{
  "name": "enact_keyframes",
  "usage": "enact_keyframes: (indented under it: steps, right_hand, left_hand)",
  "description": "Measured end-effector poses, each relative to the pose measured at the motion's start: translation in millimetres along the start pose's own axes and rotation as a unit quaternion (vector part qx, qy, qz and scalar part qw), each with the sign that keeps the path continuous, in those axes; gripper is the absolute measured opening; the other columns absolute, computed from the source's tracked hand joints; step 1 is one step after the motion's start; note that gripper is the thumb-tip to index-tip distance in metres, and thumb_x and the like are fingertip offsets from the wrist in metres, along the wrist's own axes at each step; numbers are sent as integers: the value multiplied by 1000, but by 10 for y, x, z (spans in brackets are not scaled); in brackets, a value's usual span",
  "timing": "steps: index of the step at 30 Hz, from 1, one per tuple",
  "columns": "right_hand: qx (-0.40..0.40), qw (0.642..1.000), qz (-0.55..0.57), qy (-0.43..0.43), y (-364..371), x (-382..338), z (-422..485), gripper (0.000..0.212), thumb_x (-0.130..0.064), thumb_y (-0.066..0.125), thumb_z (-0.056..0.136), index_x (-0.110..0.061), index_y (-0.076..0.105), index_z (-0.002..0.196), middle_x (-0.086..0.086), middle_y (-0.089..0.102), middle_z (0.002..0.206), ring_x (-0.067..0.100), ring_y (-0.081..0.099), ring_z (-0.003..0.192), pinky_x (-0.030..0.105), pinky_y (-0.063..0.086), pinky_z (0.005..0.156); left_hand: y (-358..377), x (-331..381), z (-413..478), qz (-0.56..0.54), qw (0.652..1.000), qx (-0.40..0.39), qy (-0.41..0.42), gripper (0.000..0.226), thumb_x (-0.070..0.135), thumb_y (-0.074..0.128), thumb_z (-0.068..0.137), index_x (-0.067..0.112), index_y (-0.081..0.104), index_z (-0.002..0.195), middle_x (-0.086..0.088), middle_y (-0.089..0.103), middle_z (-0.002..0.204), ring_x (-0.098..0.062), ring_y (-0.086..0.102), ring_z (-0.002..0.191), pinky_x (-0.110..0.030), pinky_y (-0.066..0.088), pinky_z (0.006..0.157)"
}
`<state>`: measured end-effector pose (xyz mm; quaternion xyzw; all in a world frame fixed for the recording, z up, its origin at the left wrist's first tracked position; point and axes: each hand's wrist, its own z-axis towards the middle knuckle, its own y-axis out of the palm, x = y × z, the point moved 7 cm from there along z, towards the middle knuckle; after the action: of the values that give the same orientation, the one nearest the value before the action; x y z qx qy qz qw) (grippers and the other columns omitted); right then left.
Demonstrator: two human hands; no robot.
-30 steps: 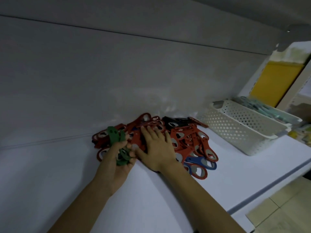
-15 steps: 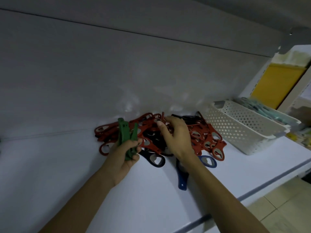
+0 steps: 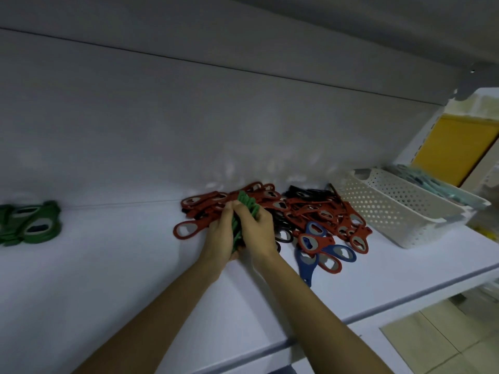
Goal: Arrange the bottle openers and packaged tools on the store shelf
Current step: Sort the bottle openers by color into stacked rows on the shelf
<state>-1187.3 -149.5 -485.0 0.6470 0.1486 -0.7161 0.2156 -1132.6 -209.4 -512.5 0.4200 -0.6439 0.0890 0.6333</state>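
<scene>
both hands, left hand (image 3: 219, 236) and right hand (image 3: 255, 230), are clamped round a bunch of green bottle openers (image 3: 244, 211) over the red opener pile (image 3: 310, 211) on the shelf (image 3: 108, 279)

Matt plastic openers (image 3: 314, 213), perforated plastic basket (image 3: 391, 214), smooth shelf (image 3: 121, 279).

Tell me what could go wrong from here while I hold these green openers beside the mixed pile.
1. The green openers are a loose stack held between the left hand and right hand. One may slip from that grip into the mixed pile.
2. The blue opener points toward the shelf's front edge, and a nudge from the right forearm might push it off.
</scene>
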Motion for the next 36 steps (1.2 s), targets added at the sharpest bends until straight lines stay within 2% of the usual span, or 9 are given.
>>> enact_keyframes:
  steps: [6, 10, 14, 20, 23, 26, 30, 33, 36]
  right_hand:
    - [25, 996, 71, -40, 309, -112, -206, 11, -18, 55, 96, -10, 60, 90, 7, 65, 85, 17, 65, 82, 30, 56, 77]
    - [-10, 993, 95, -69, 682, -207, -337, 12, -13, 62, 91, -10, 55, 81, -7, 63, 66, 7, 62, 67, 24, 53, 67]
    - [-45, 989, 130, -52, 1005, -258, -356, 9, -4, 64, 87, -6, 59, 81, 13, 68, 76, 22, 66, 71, 36, 56, 75]
    - [-121, 980, 153, 37, 1699, -163, -455, 11, -13, 69, 84, -10, 65, 75, 9, 68, 67, 20, 65, 66, 45, 57, 78]
    - [-99, 978, 158, 95, 1841, -85, -422, 20, -20, 67, 87, -13, 59, 70, 2, 63, 59, 18, 61, 62, 45, 57, 80]
    - [-61, 928, 284, 234, 1913, 27, -379, 23, -26, 62, 91, -13, 56, 74, 2, 60, 64, 16, 58, 58, 33, 53, 64]
    - [-77, 889, 327, 312, 2050, 155, -420, 22, -32, 60, 93, -11, 56, 86, 5, 57, 81, 17, 56, 71, 30, 51, 66]
    - [-133, 923, 233, 276, 2025, 193, -401, 35, -36, 63, 90, -5, 59, 105, 11, 64, 95, 21, 63, 82, 31, 55, 75]
    - [-194, 978, -21, 81, 1822, 67, -249, 48, -36, 65, 88, -11, 53, 126, 7, 62, 115, 13, 63, 95, 21, 51, 80]
  left_hand:
    - [-204, 125, -147, -201, 977, 2, -66, 45, 43, 37, 98, 11, 65, 113, -10, 70, 105, -22, 64, 99, -32, 51, 80]
    - [-422, 286, -289, -279, 958, 10, -66, 35, 27, 38, 98, 6, 65, 97, -10, 71, 78, -21, 65, 81, -30, 50, 69]
    - [-810, 379, -332, -293, 951, 80, -46, 31, 18, 38, 98, 3, 59, 114, -13, 64, 93, -22, 62, 81, -32, 51, 69]
    - [-1254, 568, -356, -347, 935, 79, -11, 42, 35, 33, 99, 11, 60, 120, -11, 65, 106, -24, 62, 100, -36, 50, 81]
    - [-1409, 651, -416, -279, 957, 73, 32, 49, 46, 33, 99, 11, 60, 120, -12, 64, 119, -24, 60, 112, -40, 46, 97]
    - [-1600, 835, -521, 16, 978, 116, 173, 31, 39, 52, 93, 19, 59, 116, 3, 67, 111, -8, 63, 103, -26, 49, 93]
    - [-1860, 1103, -583, 329, 875, 190, 299, 12, 25, 63, 88, 27, 61, 100, 11, 66, 88, 2, 62, 80, -12, 47, 70]
    - [-2029, 1223, -479, 327, 899, 129, 263, 11, 23, 64, 89, 15, 62, 95, -6, 68, 91, -19, 68, 84, -32, 57, 74]
    - [-2107, 1366, -374, 327, 929, 33, 173, 18, 18, 61, 89, 2, 60, 98, -18, 67, 98, -27, 68, 88, -28, 59, 73]
